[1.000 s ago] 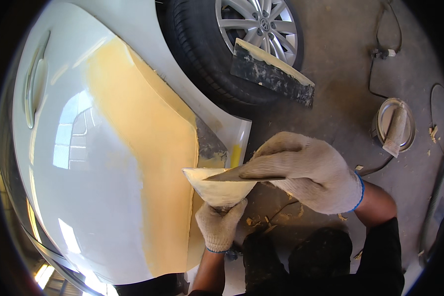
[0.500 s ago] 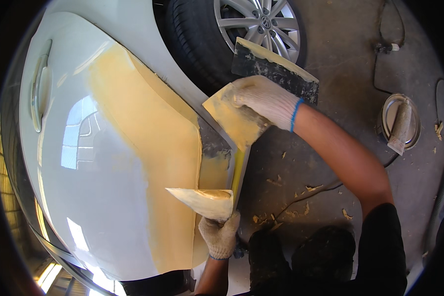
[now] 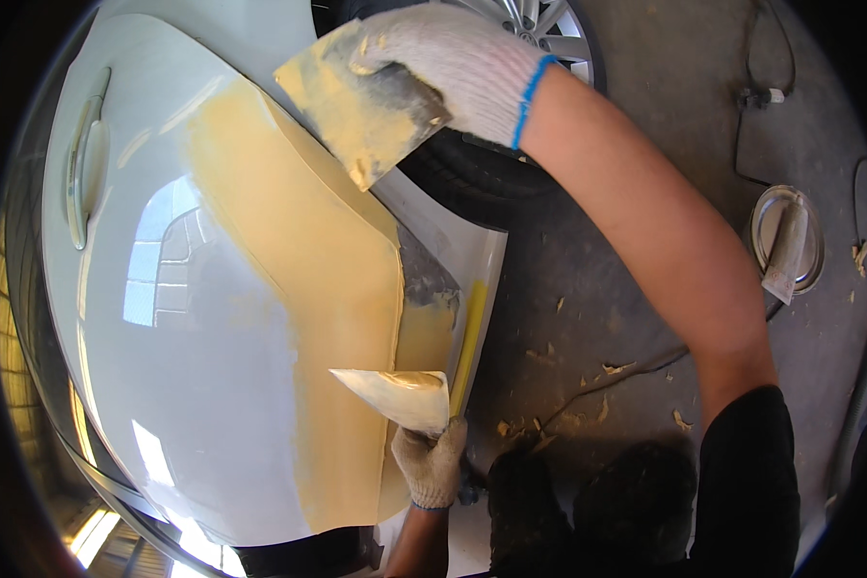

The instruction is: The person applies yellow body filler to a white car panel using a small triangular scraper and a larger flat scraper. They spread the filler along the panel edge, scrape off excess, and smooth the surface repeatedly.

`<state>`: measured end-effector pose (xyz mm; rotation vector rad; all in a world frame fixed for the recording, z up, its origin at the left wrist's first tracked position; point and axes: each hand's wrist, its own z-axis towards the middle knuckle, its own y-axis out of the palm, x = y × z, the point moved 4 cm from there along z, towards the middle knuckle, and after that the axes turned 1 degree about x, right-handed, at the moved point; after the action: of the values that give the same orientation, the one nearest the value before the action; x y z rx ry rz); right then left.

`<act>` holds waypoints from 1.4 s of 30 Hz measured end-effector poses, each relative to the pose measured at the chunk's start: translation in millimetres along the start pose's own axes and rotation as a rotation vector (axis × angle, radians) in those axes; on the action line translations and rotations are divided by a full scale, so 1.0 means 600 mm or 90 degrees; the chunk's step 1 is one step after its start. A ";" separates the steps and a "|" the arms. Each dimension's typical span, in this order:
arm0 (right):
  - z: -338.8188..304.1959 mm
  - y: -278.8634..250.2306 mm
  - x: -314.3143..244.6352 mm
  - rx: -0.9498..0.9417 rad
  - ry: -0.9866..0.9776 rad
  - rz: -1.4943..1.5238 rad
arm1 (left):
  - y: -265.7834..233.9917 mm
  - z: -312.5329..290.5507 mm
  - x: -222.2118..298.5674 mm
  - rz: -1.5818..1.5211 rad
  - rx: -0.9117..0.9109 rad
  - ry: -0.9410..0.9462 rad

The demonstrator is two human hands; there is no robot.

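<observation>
My right hand (image 3: 458,63), in a white knit glove with a blue cuff, grips a flat spreader (image 3: 356,111) smeared with yellow filler. It is over the edge of the white car door (image 3: 212,385), near the wheel. A broad band of yellow body filler (image 3: 342,289) covers the door's edge side. My left hand (image 3: 431,467), also gloved, is closed round a pale, pointed scraper (image 3: 405,403) in front of the filler band. A dab of yellow filler (image 3: 409,380) lies along its upper edge. My right palm is hidden.
The car tyre (image 3: 486,183) and its silver wheel (image 3: 564,39) are beyond my right wrist. A round tin (image 3: 766,217) with a tube (image 3: 786,252) across it stands on the floor at right. Cables and dried filler scraps (image 3: 617,368) lie about.
My right hand has moved up and left with the spreader, from the sill to the door's upper edge. A dark, filler-edged blade seen beyond it before is now mostly hidden. My left hand barely moved.
</observation>
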<state>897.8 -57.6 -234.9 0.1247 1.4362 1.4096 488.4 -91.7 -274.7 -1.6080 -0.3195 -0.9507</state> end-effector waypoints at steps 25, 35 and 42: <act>-0.384 -0.094 0.135 -0.088 -0.008 -0.424 | 0.027 -0.017 -0.043 -0.112 -0.145 -0.062; -0.267 -0.017 0.232 0.038 -0.525 -0.558 | -0.032 -0.079 -0.097 -0.076 -0.118 -0.093; -0.241 0.006 0.284 0.057 -0.628 -0.562 | -0.084 -0.093 -0.130 -0.088 -0.111 -0.094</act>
<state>721.1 -33.3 -370.3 0.1777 0.5643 0.4053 383.4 -106.0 -296.7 -1.8396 -0.4650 -0.9888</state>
